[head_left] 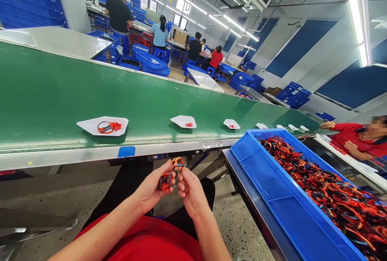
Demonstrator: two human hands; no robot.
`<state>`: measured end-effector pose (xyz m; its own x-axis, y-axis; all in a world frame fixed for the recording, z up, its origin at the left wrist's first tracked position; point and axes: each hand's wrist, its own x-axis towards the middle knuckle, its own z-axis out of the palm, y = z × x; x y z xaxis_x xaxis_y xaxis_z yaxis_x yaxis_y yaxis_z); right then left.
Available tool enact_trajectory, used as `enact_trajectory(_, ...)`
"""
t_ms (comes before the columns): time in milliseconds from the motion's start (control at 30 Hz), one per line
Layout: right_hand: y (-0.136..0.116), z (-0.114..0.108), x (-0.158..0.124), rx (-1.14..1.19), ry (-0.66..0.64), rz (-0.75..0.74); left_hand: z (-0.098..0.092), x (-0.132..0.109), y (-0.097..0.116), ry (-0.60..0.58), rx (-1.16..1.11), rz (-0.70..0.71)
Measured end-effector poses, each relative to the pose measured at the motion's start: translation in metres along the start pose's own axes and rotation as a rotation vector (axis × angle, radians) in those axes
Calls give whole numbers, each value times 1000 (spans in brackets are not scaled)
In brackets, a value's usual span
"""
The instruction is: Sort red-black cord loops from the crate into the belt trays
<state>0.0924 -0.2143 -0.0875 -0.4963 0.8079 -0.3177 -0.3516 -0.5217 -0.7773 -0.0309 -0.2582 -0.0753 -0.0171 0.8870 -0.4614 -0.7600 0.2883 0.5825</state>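
In front of my lap, my left hand (pixel 152 188) is closed round a small bundle of orange-and-black bands (pixel 165 181). Another orange-and-black band (pixel 177 164) is pinched between the fingertips of both hands, above the bundle. My right hand (pixel 190 190) is closed, with its thumb and fingers at that band's right side. The bands' exact kind is unclear. On the green conveyor belt (pixel 145 96) ahead lies a white pointed tray (pixel 87 125) with a dark ring-shaped band (pixel 104 127) and red-orange pieces (pixel 115 126) in it.
A second white tray (pixel 178 121) with red bits and several more stand along the belt. To my right a blue crate (pixel 256 172) full of similar bands rests on a metal table (pixel 242 188). A co-worker in red (pixel 347 134) reaches to the belt at far right.
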Motion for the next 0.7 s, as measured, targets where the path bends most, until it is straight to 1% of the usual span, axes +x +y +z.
enact_trajectory(400,2,5,1,-24,-14,-8,-9,4,-2,-7,-5,-6)
enact_trajectory(467,3,5,0,-65,-18,-36,-11,3,-3,-17,32,24)
enact_trajectory(633,4,9,-2,-278,8,-161,-11,2,-2,-54,163,125)
enact_trajectory(700,3,10,-2,-288,9,-173,-10,2,-2,-71,182,164)
